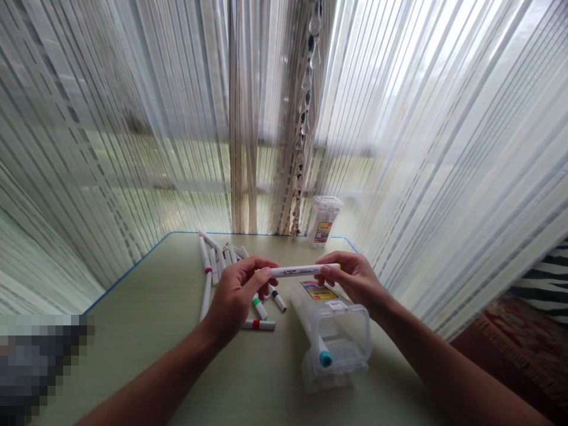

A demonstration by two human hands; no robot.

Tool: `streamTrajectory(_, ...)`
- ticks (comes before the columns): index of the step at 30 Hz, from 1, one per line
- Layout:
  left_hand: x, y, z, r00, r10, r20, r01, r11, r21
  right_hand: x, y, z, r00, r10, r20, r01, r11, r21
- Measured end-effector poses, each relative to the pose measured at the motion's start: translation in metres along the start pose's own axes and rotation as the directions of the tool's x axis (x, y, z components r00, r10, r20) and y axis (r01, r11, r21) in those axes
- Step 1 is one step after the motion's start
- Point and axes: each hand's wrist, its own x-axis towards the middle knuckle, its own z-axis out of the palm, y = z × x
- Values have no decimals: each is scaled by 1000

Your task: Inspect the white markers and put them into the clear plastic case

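Observation:
A white marker point(295, 271) with a yellow end is held level between my two hands above the table. My left hand point(243, 287) pinches its left end, and my right hand point(348, 275) grips the yellow right end. Below them lies a clear plastic case point(306, 313) on its side, its open mouth facing me and its lid folded down. Inside it rests a marker with a teal end point(325, 357). Several loose white markers lie behind and beside my left hand, among them one with a red band point(260, 325) and one with a green band point(260, 307); my hand partly hides the pile.
A second clear case point(326, 222) stands upright at the table's back edge. String curtains point(177, 118) with a beaded strand point(306, 80) hang behind the pale green table point(146, 355). A blurred-out patch point(35, 367) covers the lower left, and a patterned cloth point(532, 337) is at right.

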Motion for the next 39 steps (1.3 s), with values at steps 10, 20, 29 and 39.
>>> streamTrajectory(10,0,0,0,1000,9,18,-9,1000,7,0,1,0,1000,-1,8,1,1000,6)
streamTrajectory(20,0,-2,0,1000,9,29,-9,1000,1,-1,-1,1,1000,2,10,-3,1000,20)
streamTrajectory(29,0,-1,0,1000,16,16,-15,999,-35,-3,-2,0,997,-72,2,72,993,93)
streamTrajectory(39,-1,2,-2,998,51,48,-46,994,-95,-5,-8,-1,995,-100,-16,101,990,95)
